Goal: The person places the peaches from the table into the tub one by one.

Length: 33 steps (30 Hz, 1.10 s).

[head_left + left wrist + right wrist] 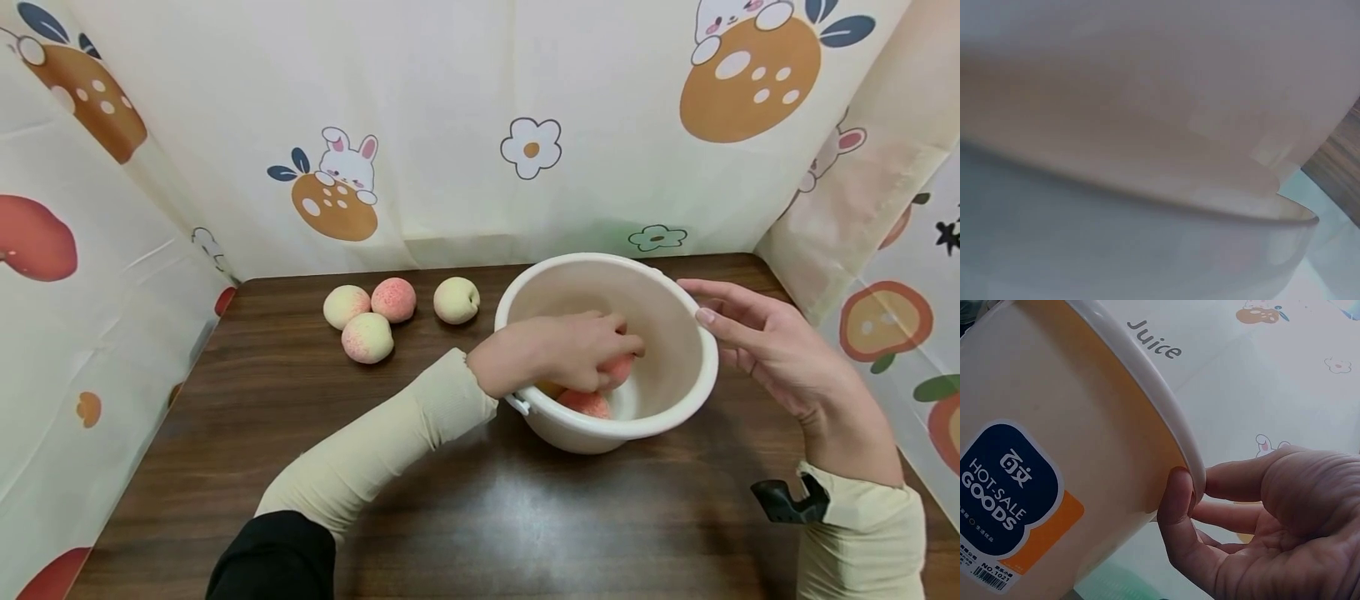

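Evidently, two hands at one bucket

White bucket (708, 371) sits right of centre on the dark table (420, 542). Left hand (573, 346) down inside it, fingers curled about the upper pink peach (618, 369); the lower pink peach (585, 404) lies just below, toward the near wall. Left wrist view blurred, shows nothing of that grip. Right hand (795, 358) pinches the rim (1150, 387) at the bucket's right side, thumb against fingers.

Left of bucket: three bunched peaches (367, 337), and one pale peach (457, 301) apart, nearer the bucket.

Handling, judged by eye: peaches look light, matte, unlikely to slip. Real or imitation, cannot tell; if real, they would bruise, so cup them round the widest part without squeezing. Bucket probably thin plastic, light, wall springy, stiffest at its rolled edge. Smooth enough to skid; the edge seems the best hold.
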Available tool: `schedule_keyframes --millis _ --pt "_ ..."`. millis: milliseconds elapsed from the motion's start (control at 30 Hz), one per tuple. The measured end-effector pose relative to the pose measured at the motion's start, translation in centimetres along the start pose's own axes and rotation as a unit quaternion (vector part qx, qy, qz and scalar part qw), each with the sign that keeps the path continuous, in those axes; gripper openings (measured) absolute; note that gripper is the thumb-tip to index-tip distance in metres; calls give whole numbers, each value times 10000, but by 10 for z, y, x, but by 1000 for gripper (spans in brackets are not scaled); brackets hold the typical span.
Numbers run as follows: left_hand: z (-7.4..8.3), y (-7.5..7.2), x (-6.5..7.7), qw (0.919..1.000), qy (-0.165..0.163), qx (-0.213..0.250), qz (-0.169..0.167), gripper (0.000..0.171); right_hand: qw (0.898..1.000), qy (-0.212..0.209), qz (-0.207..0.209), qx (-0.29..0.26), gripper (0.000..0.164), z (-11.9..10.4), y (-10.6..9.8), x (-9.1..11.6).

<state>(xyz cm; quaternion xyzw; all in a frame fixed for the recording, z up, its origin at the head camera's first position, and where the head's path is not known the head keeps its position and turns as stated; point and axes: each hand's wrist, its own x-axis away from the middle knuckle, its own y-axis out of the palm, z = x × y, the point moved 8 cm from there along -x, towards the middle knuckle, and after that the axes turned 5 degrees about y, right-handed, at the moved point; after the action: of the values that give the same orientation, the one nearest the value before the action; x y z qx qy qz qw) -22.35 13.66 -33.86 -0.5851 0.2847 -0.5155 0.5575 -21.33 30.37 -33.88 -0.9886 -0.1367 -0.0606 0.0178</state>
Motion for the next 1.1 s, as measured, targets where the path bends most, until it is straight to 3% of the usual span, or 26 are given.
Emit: schedule_keyframes --millis 200,300,800,1100 --pt "3 -1 0 9997 164 -87 129 42 10000 -14 -23 42 43 1 1 1" --pt "5 2 0 9997 217 -50 40 38 10000 11 -17 62 43 2 1 1" --pt "3 3 3 9995 132 259 -120 30 9999 -48 -15 133 43 0 0 1" --pt "5 -7 6 9991 238 95 341 26 9996 8 33 292 43 1 0 1"
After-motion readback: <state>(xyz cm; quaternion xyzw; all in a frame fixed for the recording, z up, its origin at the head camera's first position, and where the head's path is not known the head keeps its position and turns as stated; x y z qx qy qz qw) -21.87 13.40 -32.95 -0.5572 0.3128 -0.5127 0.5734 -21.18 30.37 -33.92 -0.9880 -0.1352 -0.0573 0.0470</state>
